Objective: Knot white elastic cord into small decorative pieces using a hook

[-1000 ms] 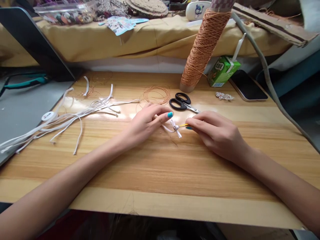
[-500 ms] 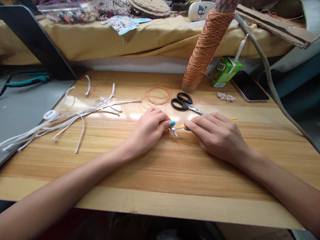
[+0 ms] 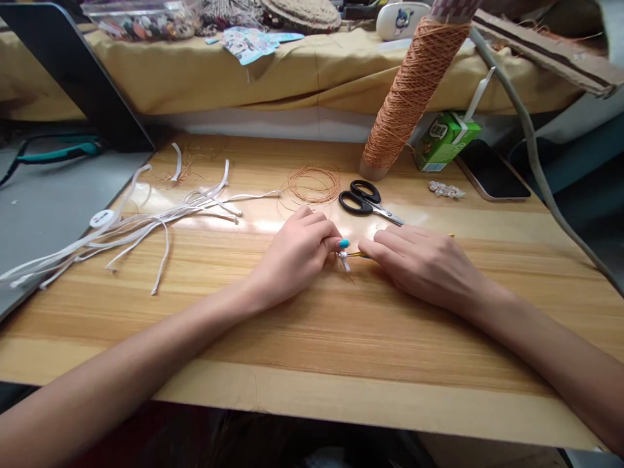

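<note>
Reaching both forearms across the near edge of the wood-grain bench (image 3: 292, 364). Pinching with the left hand (image 3: 298, 260) at a small knotted piece of flat white cord (image 3: 344, 260), lying between the hands, low over the bench. Closing the left fingers right beside the knot now; a second ago, hanging loosely near it and leaving a white loop exposed. Covering that loop now, showing only knot and short tail. Judging from this: steadying the knot for the tool's push or pull.

Gripping with the right hand (image 3: 424, 266), palm down, a thin yellow tool (image 3: 355, 254), pointing it leftward at the knot. Lying flatter over the tool than a second ago. Unable to tell a tip inside the knot from one merely against it.

Farther out, lying untouched: a bundle of narrow white cords (image 3: 178, 209) at left, black-handled steel scissors (image 3: 373, 205), a loose coil of fine orange-brown thread (image 3: 316, 199). Beyond, standing at the back: a tall spool wound with orange-brown thread (image 3: 414, 91).
</note>
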Motion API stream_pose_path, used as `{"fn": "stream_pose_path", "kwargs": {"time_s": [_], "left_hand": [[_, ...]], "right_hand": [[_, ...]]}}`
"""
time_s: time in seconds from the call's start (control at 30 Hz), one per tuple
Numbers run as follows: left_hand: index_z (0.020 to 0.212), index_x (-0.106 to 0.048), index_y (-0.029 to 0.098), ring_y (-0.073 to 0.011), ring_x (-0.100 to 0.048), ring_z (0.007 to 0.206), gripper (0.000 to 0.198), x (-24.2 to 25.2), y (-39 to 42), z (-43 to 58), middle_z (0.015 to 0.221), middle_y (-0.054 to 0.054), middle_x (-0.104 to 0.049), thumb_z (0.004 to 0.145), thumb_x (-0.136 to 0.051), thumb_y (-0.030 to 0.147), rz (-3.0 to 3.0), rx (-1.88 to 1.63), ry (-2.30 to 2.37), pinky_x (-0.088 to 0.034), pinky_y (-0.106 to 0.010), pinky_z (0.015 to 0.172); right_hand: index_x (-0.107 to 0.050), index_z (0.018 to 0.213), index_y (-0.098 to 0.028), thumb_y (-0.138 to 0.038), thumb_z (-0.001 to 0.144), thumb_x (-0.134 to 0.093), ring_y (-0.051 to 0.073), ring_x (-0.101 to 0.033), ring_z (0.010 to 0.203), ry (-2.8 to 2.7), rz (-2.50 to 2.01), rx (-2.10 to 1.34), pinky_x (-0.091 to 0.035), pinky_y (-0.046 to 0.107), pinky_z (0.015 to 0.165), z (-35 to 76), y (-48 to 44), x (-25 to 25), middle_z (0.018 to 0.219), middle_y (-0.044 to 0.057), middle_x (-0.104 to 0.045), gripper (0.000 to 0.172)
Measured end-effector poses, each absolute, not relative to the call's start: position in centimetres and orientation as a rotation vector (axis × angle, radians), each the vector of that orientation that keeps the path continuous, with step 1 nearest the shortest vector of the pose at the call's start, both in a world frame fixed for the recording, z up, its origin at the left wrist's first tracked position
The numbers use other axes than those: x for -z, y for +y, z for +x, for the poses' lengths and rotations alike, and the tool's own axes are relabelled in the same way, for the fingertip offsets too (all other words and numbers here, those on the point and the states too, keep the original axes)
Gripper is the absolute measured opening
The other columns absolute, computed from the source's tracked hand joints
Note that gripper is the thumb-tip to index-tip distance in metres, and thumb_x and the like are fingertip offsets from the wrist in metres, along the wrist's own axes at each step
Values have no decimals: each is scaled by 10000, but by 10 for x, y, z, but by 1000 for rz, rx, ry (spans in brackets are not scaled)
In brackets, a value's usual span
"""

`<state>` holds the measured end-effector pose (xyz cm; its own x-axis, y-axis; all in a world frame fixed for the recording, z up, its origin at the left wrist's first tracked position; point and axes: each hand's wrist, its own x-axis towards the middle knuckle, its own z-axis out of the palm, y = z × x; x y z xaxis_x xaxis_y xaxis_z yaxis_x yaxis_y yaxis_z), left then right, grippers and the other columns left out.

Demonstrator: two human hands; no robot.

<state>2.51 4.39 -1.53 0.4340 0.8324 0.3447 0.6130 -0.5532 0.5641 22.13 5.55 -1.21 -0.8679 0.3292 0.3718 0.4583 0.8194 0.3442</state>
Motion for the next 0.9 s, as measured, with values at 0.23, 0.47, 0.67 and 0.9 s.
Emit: {"fn": "stream_pose_path", "kwargs": {"time_s": [0.23,0.47,0.67,0.9], "left_hand": [[652,-549,118,-159,-428,705,183,18,44,25,668,-49,-561,812,-461,105,2381,-893,1208,-380,-284,680],[651,-558,116,-155,-429,692,184,18,45,25,661,-47,-566,810,-466,105,2403,-925,1220,-385,-275,663],[668,-568,105,-155,-416,687,171,22,45,25,665,-53,-565,810,-474,119,2500,-1011,1187,-392,-277,665],[670,-564,103,-158,-402,683,188,24,44,25,657,-57,-560,824,-463,142,2596,-1054,1166,-397,-287,654]], "right_hand": [[-569,951,-106,-108,875,-328,158,-507,708,-2679,-509,620,-400,271,640,222,56,9,781,76,-611,253],[-552,1035,-102,-113,865,-365,161,-524,701,-2678,-588,511,-409,279,643,221,55,12,736,54,-611,254],[-553,958,-107,-98,838,-409,149,-553,716,-2586,-661,183,-431,254,646,220,54,16,784,69,-629,188],[-605,905,-156,-112,827,-395,144,-507,639,-2569,-862,47,-403,246,537,219,52,14,783,72,-556,229]]}}
